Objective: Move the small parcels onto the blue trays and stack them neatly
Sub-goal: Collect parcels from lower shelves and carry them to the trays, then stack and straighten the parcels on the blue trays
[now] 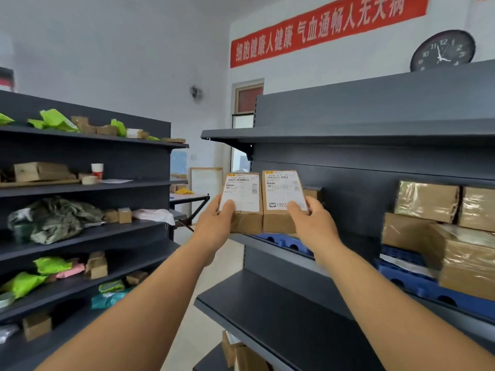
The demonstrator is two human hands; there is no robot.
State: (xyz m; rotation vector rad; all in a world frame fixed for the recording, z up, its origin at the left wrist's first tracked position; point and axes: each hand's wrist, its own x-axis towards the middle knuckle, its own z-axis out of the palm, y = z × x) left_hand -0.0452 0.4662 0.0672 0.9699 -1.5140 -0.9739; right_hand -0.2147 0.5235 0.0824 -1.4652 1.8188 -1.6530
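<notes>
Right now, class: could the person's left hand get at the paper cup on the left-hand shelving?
Probably not at once: the left hand grips a labelled parcel over the blue tray. The paper cup stands unobstructed near its shelf's edge.

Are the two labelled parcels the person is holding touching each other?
Touching. The head view shows the left parcel and right parcel pressed side by side with no gap, left hand and right hand each gripping one.
</notes>
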